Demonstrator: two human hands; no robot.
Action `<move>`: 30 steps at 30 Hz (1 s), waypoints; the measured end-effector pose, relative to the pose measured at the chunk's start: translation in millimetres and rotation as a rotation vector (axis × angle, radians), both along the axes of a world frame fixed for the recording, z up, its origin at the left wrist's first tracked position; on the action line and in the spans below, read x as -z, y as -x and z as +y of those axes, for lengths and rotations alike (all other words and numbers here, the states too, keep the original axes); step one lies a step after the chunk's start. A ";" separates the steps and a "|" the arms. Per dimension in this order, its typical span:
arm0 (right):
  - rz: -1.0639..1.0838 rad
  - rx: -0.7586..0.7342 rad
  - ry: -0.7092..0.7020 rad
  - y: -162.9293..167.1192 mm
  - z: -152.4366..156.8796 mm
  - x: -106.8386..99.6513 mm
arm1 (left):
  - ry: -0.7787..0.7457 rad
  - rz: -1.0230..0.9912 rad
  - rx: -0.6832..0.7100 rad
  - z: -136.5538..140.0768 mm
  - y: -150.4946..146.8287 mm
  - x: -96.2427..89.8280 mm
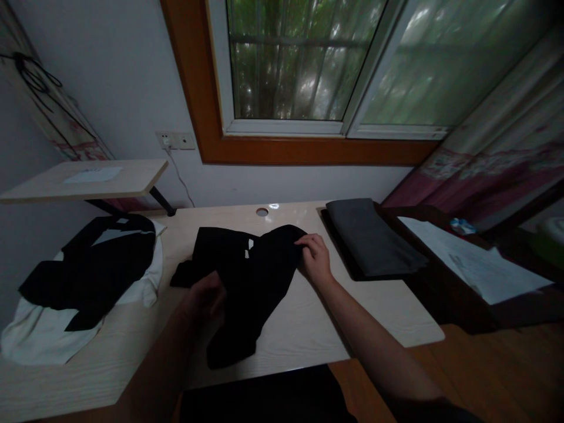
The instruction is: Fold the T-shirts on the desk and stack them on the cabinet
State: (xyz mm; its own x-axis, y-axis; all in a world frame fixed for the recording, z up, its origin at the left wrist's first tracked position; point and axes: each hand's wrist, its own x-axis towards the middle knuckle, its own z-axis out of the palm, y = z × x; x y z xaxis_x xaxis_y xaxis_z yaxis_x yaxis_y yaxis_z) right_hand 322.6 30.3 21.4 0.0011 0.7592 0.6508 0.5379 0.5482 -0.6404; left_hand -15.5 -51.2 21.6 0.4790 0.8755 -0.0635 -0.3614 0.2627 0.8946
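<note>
A black garment (264, 276) lies bunched on the pale wooden table (304, 335) in front of me, with small white tags (251, 244) near its upper middle. My right hand (315, 258) pinches its upper right edge between thumb and fingers. Over the garment's left part is my left hand (207, 296), its fingers curled and smeared by motion. Whether the left fingers grip the cloth cannot be made out. Dark folds hide the garment's exact shape.
At the left lie black clothes (106, 264) over white cloth (48, 335), beside a raised shelf (88, 179) with paper on it. Folded dark grey cloth (370, 235) rests at the table's right. Beyond are papers (471, 258) on a dark surface. A window (308, 64) stands behind.
</note>
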 end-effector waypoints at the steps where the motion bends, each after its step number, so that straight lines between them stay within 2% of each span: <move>1: -0.012 -0.037 -0.005 0.5 -1.5 -1.1 | -0.001 -0.015 0.058 0.2 -4.3 -1.7; 5: -0.113 -0.222 0.009 5.0 -4.5 -3.1 | -0.040 -0.035 0.165 2.9 -14.0 -11.7; 10: -0.324 -0.363 0.042 11.5 -2.6 -1.8 | -0.080 -0.024 0.009 6.4 -14.6 -17.4; 16: -0.442 -0.308 0.135 13.7 0.9 3.1 | -0.098 -0.069 -0.196 12.9 -15.2 -15.5; 22: -0.474 -0.142 0.242 14.7 -2.9 1.9 | -0.036 0.063 -0.396 18.8 -15.0 -21.4; 26: -0.474 -0.127 0.159 11.5 -4.5 1.1 | -0.092 0.282 -0.480 24.9 -11.7 -23.5; 30: -0.439 -0.248 0.029 7.9 -6.8 -2.3 | -0.221 0.514 -0.492 33.7 -7.7 -14.2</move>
State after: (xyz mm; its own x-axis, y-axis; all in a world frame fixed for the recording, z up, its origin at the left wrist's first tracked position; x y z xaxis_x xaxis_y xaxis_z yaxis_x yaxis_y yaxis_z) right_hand 314.8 23.5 23.8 -0.4507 0.7200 0.5277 0.6160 0.6787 -0.3999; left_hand -7.8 -17.5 35.8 -0.0144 0.9995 0.0282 0.0877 -0.0268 0.9958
